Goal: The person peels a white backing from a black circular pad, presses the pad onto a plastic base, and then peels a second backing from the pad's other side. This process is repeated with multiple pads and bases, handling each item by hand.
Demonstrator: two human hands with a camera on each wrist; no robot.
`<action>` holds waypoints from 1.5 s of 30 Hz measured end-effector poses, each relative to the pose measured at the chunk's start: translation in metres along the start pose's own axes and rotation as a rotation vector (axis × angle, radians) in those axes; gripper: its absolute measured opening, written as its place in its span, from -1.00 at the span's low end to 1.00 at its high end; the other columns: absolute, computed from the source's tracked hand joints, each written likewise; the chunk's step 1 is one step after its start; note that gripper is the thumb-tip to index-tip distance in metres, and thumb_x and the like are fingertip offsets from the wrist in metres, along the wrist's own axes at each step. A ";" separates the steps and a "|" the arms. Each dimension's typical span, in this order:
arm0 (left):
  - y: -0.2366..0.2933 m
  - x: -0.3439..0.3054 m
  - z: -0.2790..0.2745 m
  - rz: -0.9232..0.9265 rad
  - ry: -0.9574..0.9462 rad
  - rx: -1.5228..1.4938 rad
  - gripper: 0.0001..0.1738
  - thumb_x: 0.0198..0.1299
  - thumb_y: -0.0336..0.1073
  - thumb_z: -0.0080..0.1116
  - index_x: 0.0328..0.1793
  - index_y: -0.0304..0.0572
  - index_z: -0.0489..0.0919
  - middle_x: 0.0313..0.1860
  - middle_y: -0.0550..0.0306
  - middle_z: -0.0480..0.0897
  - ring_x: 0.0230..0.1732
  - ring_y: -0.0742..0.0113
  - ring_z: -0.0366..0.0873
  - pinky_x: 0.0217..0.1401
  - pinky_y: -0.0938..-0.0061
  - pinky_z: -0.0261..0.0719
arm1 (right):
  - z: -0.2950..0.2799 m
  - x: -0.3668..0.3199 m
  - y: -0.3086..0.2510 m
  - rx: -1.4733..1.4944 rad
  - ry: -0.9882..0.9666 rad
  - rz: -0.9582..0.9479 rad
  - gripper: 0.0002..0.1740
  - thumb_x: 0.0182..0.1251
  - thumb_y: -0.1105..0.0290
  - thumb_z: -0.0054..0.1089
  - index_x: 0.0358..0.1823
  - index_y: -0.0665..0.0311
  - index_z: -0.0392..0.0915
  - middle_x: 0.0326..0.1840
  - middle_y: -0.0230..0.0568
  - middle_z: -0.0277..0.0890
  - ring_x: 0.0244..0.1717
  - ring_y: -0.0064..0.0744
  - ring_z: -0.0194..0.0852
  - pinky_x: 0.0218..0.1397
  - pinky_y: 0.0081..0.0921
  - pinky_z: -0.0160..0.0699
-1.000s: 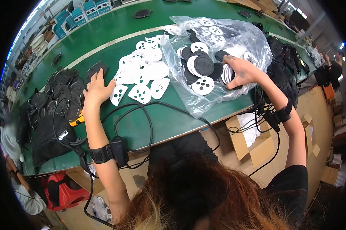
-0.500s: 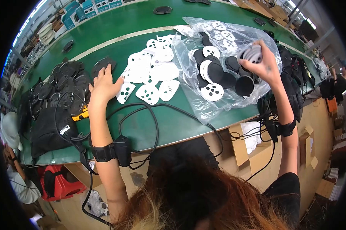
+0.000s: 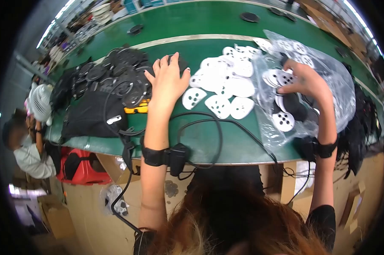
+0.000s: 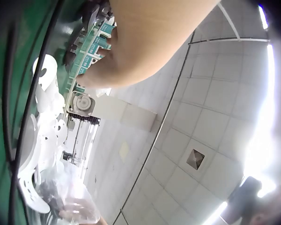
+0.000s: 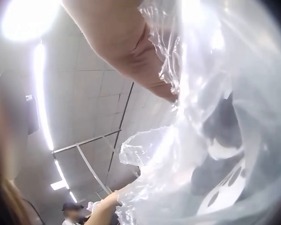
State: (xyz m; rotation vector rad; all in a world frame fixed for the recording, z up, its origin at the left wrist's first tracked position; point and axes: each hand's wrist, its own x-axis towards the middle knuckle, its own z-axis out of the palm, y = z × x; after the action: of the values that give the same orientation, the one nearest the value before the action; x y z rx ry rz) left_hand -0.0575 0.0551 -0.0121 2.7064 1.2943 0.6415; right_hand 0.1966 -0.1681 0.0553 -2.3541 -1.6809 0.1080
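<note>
In the head view my right hand (image 3: pixel 306 80) pinches a fanned stack of round white pads with holes (image 3: pixel 275 78), thumb below and fingers above. It is over the left part of a clear plastic bag (image 3: pixel 345 93), where more black and white round pads (image 3: pixel 283 121) lie. My left hand (image 3: pixel 168 83) is spread with fingers fairly straight, its fingertips over a dark flat piece (image 3: pixel 182 64). Between the hands lies a pile of white rounded-triangular pads with holes (image 3: pixel 219 76). The right wrist view shows mostly the bag film (image 5: pixel 262 117), which hides the fingertips.
A heap of black ring-shaped parts (image 3: pixel 119 72) lies left of my left hand, with a black pouch (image 3: pixel 94 114) and a yellow tool (image 3: pixel 136 107) before it. Black cables (image 3: pixel 219 127) loop across the green table (image 3: pixel 238 148). Black straps (image 3: pixel 362 114) lie to the right.
The right hand has lifted the stack of white pads from the bag's right side and carried it left over the bag. The left hand stays by the dark piece. The head view has swung left.
</note>
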 end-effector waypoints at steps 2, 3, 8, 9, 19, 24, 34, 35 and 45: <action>-0.011 0.000 -0.003 -0.089 0.020 0.131 -0.29 0.03 -0.04 0.13 0.31 -0.12 0.25 0.33 -0.11 0.19 0.38 -0.19 -0.02 0.27 -0.35 -0.15 | -0.006 0.000 -0.002 0.043 0.044 0.015 -0.36 -0.29 0.26 0.47 -0.11 0.33 0.41 -0.34 0.07 0.47 -0.25 -0.08 0.44 -0.21 -0.31 0.36; -0.018 0.001 -0.001 -0.116 0.021 0.169 -0.26 0.01 -0.04 0.16 0.32 -0.14 0.24 0.34 -0.10 0.17 0.38 -0.23 -0.04 0.26 -0.38 -0.18 | -0.010 0.001 -0.006 0.046 0.071 0.056 -0.36 -0.29 0.28 0.47 -0.11 0.33 0.41 -0.32 0.06 0.48 -0.22 -0.11 0.45 -0.18 -0.33 0.39; -0.028 0.004 0.008 -0.071 -0.091 0.159 -0.41 0.05 -0.08 0.15 0.22 -0.06 0.37 0.27 0.01 0.28 0.34 -0.11 0.08 0.22 -0.48 -0.27 | -0.021 0.006 -0.034 0.446 0.388 -0.050 -0.49 -0.12 0.33 0.41 -0.12 0.33 0.42 -0.18 -0.11 0.48 -0.14 -0.34 0.44 -0.08 -0.42 0.44; -0.027 0.007 0.009 -0.044 -0.097 0.141 -0.52 0.07 -0.11 0.12 0.15 -0.03 0.45 0.21 0.04 0.36 0.30 -0.07 0.15 0.22 -0.50 -0.26 | -0.022 0.006 -0.040 0.633 0.410 -0.075 -0.53 -0.06 0.34 0.38 -0.11 0.33 0.42 -0.13 -0.17 0.47 -0.13 -0.40 0.44 -0.04 -0.44 0.44; -0.009 0.017 0.023 0.172 0.184 -0.028 -0.50 0.04 0.06 0.13 -0.05 -0.16 0.55 -0.09 -0.01 0.51 0.03 0.04 0.43 0.16 -0.17 0.16 | 0.005 0.002 -0.079 1.308 0.250 -0.263 -0.60 0.43 0.21 -0.25 -0.12 0.48 0.37 -0.37 -0.08 0.52 -0.53 -0.45 0.52 -0.46 -0.62 0.52; -0.019 0.025 0.025 0.152 0.158 -0.230 -0.69 0.07 -0.28 0.09 -0.07 -0.25 0.54 -0.27 -0.18 0.59 -0.15 -0.10 0.51 -0.06 0.16 0.44 | 0.011 -0.004 -0.082 1.418 0.104 -0.161 -0.60 0.36 0.16 -0.07 -0.18 0.46 0.42 -0.48 -0.20 0.47 -0.69 -0.50 0.47 -0.71 -0.71 0.39; 0.021 0.006 -0.034 -0.155 -0.064 -1.525 -0.58 0.22 -0.48 -0.36 0.21 -0.20 0.30 -0.27 0.13 0.44 -0.42 0.50 0.37 -0.42 0.63 0.37 | 0.017 -0.007 -0.079 1.395 0.147 -0.175 -0.60 0.35 0.35 -0.06 0.13 0.42 0.21 -0.28 -0.07 0.49 -0.51 -0.37 0.59 -0.62 -0.67 0.54; 0.024 0.004 -0.033 -0.093 -0.213 -1.656 -0.57 0.18 -0.53 -0.40 0.17 -0.28 0.32 -0.30 0.11 0.44 -0.43 0.48 0.37 -0.42 0.61 0.39 | 0.017 -0.008 -0.078 1.392 0.151 -0.164 -0.60 0.35 0.35 -0.06 0.13 0.42 0.21 -0.28 -0.07 0.49 -0.51 -0.37 0.59 -0.62 -0.67 0.54; 0.072 -0.030 -0.035 0.288 -0.431 -1.417 -0.60 0.28 -0.17 -0.19 -0.21 -0.42 0.52 -0.39 0.10 0.54 -0.49 0.51 0.43 -0.42 0.63 0.41 | 0.030 -0.004 -0.065 0.450 0.564 -0.653 -0.56 0.06 0.65 0.08 0.02 0.14 0.50 0.13 -0.06 0.38 -0.12 -0.20 0.57 -0.20 -0.49 0.61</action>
State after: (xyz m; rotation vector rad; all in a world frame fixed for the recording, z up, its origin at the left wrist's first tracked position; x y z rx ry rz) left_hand -0.0362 -0.0177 0.0264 1.6238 0.1145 0.5809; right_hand 0.1292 -0.1475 0.0416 -1.2752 -1.7826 -0.2474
